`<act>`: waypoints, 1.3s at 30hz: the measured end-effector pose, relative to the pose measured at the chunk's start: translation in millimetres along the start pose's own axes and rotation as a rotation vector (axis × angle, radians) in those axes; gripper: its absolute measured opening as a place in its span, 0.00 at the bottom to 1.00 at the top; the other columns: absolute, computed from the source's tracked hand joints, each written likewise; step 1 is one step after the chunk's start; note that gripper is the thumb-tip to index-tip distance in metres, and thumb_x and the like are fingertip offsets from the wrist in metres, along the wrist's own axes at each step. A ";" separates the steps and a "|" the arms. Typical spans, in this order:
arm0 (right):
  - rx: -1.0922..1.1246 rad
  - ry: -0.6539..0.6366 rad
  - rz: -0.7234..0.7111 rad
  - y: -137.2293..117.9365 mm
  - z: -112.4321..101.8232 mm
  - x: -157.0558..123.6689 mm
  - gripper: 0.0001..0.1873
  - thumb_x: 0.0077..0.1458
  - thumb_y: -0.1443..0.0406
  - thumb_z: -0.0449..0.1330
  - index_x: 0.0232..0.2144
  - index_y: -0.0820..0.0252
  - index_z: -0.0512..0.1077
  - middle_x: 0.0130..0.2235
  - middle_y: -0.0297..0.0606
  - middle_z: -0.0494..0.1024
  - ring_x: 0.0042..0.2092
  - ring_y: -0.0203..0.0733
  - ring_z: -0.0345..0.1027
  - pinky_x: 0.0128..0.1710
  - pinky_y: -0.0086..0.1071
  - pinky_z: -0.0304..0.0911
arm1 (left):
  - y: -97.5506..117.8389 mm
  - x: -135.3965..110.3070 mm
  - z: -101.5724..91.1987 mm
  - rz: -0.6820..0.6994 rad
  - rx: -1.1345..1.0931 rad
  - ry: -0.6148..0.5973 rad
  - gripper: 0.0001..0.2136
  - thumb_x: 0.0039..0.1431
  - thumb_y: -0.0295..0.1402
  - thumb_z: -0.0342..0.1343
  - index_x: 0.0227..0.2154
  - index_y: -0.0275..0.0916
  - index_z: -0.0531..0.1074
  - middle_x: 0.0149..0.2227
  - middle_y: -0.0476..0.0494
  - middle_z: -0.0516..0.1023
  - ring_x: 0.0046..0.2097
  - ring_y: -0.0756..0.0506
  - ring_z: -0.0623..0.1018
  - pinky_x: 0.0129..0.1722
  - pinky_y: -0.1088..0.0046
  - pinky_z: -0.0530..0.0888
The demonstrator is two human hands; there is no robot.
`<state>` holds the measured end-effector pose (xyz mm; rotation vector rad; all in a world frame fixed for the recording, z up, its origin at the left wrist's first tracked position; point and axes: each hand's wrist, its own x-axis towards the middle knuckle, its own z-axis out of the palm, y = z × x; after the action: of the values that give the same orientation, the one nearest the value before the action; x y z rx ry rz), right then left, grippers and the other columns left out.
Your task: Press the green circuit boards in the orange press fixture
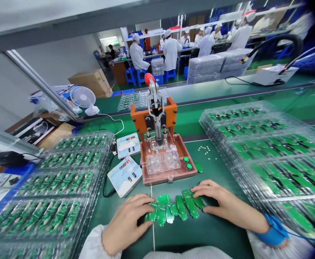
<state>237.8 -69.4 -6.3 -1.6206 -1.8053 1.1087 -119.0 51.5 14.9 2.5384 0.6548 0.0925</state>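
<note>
A loose row of green circuit boards [181, 207] lies on the green mat between my hands, some overlapping. My left hand [129, 221] is at the row's left end, fingertips on the upper edge of the leftmost circuit board [151, 215] and thumb at its lower edge. At the other end, my right hand [218, 199] has its fingers and thumb around the rightmost circuit board [199, 202]. A blue wrist strap [272, 230] circles my right wrist. Just beyond the row stands an orange press fixture [154, 118] with a red-tipped lever and a clear plate.
Clear trays [92, 201] of circuit boards are stacked at left, and more trays [243, 162] at right. Two display boxes [125, 176] sit left of the fixture. Small white bits [204, 148] and another board [199, 167] lie to its right. A fan [83, 97] stands behind; co-workers sit farther back.
</note>
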 end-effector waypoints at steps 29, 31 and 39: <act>-0.234 0.381 -0.396 -51.2 -23.2 111.4 0.13 0.60 0.62 0.68 0.47 0.53 0.77 0.58 0.40 0.79 0.64 0.57 0.64 0.64 0.59 0.62 | -7.4 94.6 -36.5 0.129 0.017 0.594 0.07 0.65 0.30 0.59 0.45 0.39 0.75 0.53 0.39 0.78 0.57 0.37 0.74 0.57 0.51 0.73; -0.236 0.382 -0.399 -49.6 -22.3 111.2 0.12 0.61 0.61 0.68 0.47 0.53 0.77 0.58 0.40 0.79 0.65 0.58 0.64 0.64 0.59 0.61 | -7.3 95.3 -33.5 0.139 0.039 0.611 0.07 0.65 0.31 0.59 0.45 0.39 0.75 0.53 0.39 0.78 0.59 0.37 0.73 0.59 0.50 0.72; -0.241 0.407 -0.425 -47.4 -18.3 108.4 0.12 0.63 0.60 0.65 0.49 0.54 0.78 0.58 0.42 0.79 0.66 0.58 0.63 0.64 0.61 0.62 | 0.0 89.9 -22.2 0.153 0.022 0.819 0.07 0.66 0.29 0.59 0.46 0.39 0.75 0.54 0.37 0.76 0.57 0.39 0.74 0.57 0.55 0.73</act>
<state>203.5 41.2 24.1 -1.3663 -1.9232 0.3557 -44.0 103.9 28.7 2.5117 0.7375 1.2219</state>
